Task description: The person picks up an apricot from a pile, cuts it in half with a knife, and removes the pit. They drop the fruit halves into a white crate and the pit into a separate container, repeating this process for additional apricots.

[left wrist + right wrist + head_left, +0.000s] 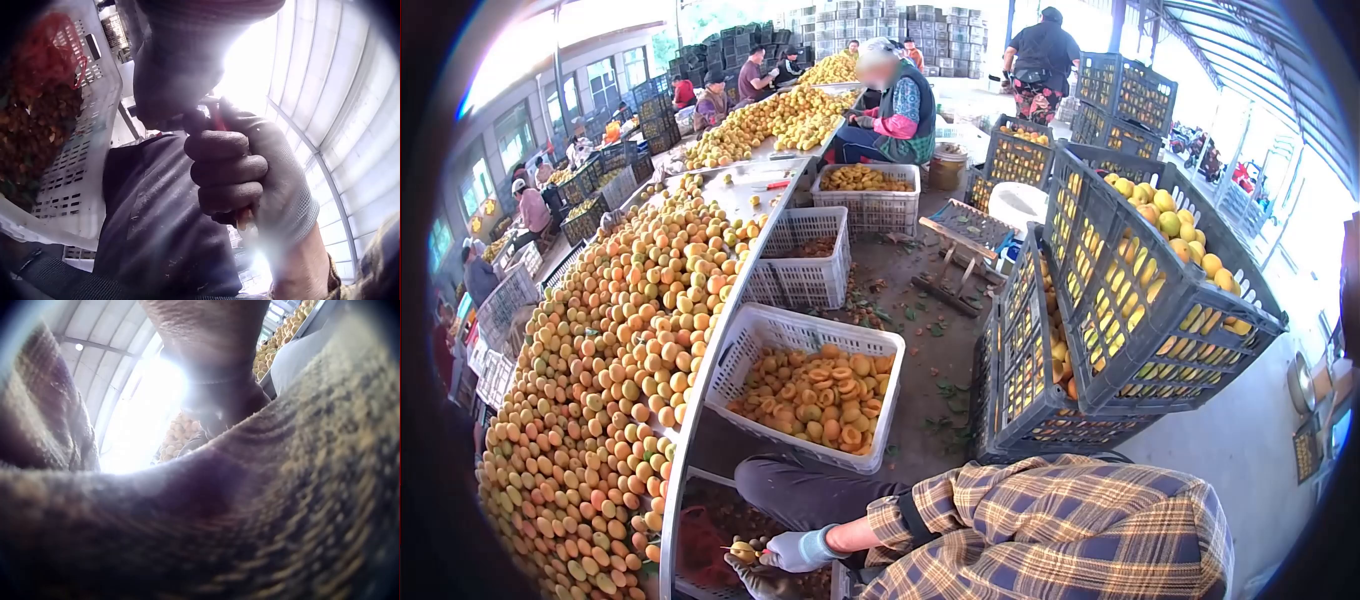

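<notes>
Plainly, the heap of apricot-like fruit (620, 330) filling the left of the frame lay right up against the edge of the table (735, 192), so a knock from a knee or elbow could have sent pieces rolling off. Low in the frame, left of centre, the dark-gloved left hand (762, 582) had its fingers curled round a single yellow fruit (743, 551); if its flesh was soft, too tight a squeeze might have crushed it. Just to the right, the right hand (800, 550) had its fingers wrapped round a red-handled tool (219, 119), whose tip could have strayed into the left fingers had the fruit turned. The single fruit looked small, rounded and partly shaded; whether it was cut, I could not tell.
</notes>
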### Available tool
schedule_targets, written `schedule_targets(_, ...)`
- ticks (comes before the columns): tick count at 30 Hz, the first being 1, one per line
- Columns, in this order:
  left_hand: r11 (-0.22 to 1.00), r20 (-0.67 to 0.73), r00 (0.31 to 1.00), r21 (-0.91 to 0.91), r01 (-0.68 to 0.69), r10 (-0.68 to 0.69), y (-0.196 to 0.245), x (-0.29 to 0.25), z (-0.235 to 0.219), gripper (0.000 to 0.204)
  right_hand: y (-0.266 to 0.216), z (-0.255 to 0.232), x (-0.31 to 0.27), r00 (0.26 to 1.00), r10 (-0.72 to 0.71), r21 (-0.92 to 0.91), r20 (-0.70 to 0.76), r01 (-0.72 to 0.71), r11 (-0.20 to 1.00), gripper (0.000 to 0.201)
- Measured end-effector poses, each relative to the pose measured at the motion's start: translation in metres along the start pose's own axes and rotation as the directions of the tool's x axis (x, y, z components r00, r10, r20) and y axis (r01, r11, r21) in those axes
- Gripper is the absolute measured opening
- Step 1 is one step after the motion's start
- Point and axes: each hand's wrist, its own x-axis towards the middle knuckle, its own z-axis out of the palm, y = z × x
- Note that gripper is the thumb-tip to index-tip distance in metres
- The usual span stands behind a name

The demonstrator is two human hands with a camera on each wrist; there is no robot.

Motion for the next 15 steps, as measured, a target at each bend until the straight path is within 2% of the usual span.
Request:
schedule_targets(2,0.981,-0.030,0.988,-0.129,0.147,-0.152,0.020,-0.001,0.017,0.042,0.005,0.004,0.003,0.999,-0.017,0.000,-0.032,0.017,1.000,0.035)
schedule_targets(3,0.980,-0.027,0.988,-0.133,0.148,-0.153,0.029,-0.001,0.027,0.042,0.007,0.004,0.006,0.997,-0.036,-0.003,-0.062,0.036,0.999,0.035)
schedule_targets(5,0.973,-0.137,0.963,-0.051,0.226,-0.231,0.042,-0.002,0.041,0.041,0.009,0.006,0.014,0.999,-0.010,0.061,-0.047,0.012,0.998,0.036)
schedule_targets(6,0.953,-0.162,0.940,-0.088,0.290,-0.301,0.041,0.000,0.038,0.040,0.010,0.007,0.017,1.000,0.012,0.125,-0.026,-0.008,0.992,0.036)
schedule_targets(7,0.952,-0.160,0.939,-0.085,0.293,-0.303,0.032,0.002,0.027,0.040,0.013,0.008,0.017,1.000,0.012,0.128,-0.029,-0.009,0.992,0.036)
schedule_targets(9,0.892,-0.009,0.969,-0.392,0.223,-0.246,0.000,0.006,-0.013,0.040,0.007,0.007,0.007,0.990,0.087,0.289,0.107,-0.115,0.951,0.035)
schedule_targets(10,0.881,0.062,0.973,-0.416,0.227,-0.222,-0.003,0.008,-0.014,0.039,0.004,0.007,-0.001,0.992,0.112,0.219,0.056,-0.122,0.968,0.036)
schedule_targets(11,0.880,0.057,0.974,-0.418,0.224,-0.220,-0.007,0.004,-0.015,0.039,0.007,0.011,0.001,0.992,0.112,0.216,0.061,-0.123,0.969,0.036)
schedule_targets(12,0.978,0.036,0.994,-0.176,0.112,-0.107,0.006,-0.001,0.012,0.038,0.015,0.017,0.006,0.997,0.080,0.158,-0.023,-0.075,0.985,0.035)
schedule_targets(13,0.997,0.046,0.999,0.080,-0.010,0.006,0.013,-0.004,0.027,0.037,0.023,0.021,0.010,0.993,0.041,0.098,-0.108,-0.031,0.995,0.034)
schedule_targets(14,0.911,0.046,0.974,-0.346,0.223,-0.221,0.004,0.003,0.015,0.035,0.030,0.024,0.015,0.984,-0.046,0.054,-0.170,0.056,0.997,0.035)
schedule_targets(15,0.912,0.049,0.974,-0.344,0.226,-0.223,-0.005,0.007,0.002,0.035,0.029,0.022,0.015,0.984,-0.045,0.056,-0.173,0.056,0.997,0.035)
